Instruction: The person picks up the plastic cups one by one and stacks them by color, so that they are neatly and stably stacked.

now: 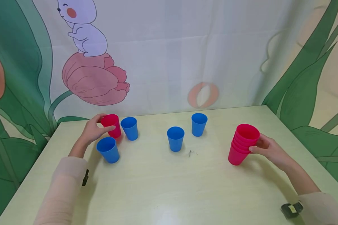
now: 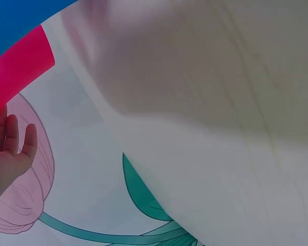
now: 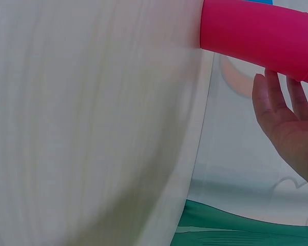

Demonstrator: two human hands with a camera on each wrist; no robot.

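At the back left of the table, my left hand holds a red cup between thumb and fingers. A blue cup stands just right of it, and another blue cup stands in front, nearer my forearm. On the right side, my right hand grips a nested stack of several red cups around its upper part, mouths up and slightly tilted. The right wrist view shows the fingers against the side of the stack. In the left wrist view, a blue cup partly covers the red cup.
Two more blue cups stand upright mid-table, one nearer and one farther back. Small dark marks show on the pale tabletop. A printed curtain hangs behind the table's back edge.
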